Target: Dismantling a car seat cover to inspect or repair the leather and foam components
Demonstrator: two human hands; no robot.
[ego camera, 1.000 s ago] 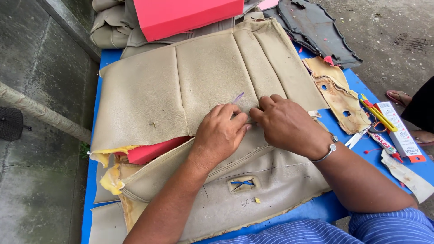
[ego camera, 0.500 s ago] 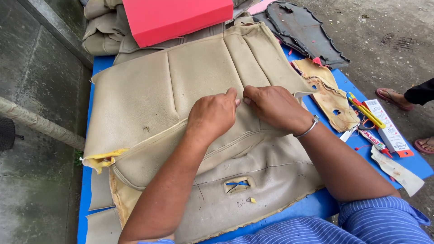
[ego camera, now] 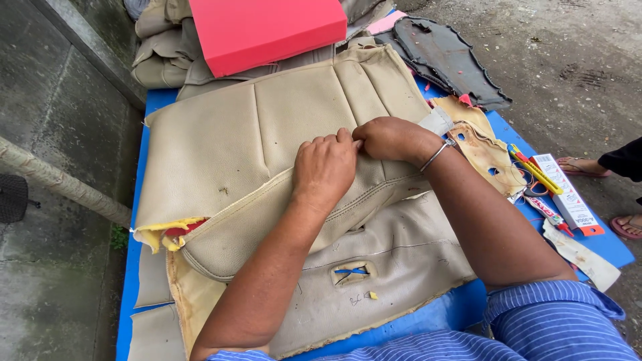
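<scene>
A beige leatherette seat cover (ego camera: 221, 147) with yellow foam backing lies spread over a blue table (ego camera: 605, 244). My left hand (ego camera: 326, 168) and my right hand (ego camera: 391, 139) sit side by side at the middle of the cover, fingers curled and pinching a folded seam of it. A silver bracelet (ego camera: 436, 155) circles my right wrist. What lies under the fingertips is hidden. A slit (ego camera: 352, 272) in the lower panel shows the blue table through it.
A red foam block (ego camera: 267, 30) rests on more beige covers at the back. A dark grey panel (ego camera: 448, 60) lies back right. A torn tan piece (ego camera: 485, 150), yellow pens (ego camera: 535, 168) and a small box (ego camera: 568, 197) sit on the right. Another person's sandalled feet (ego camera: 622, 227) stand at right.
Both hands have slid up the cover and closed together on the seam. The red piece that showed under the cover's left edge is now almost covered.
</scene>
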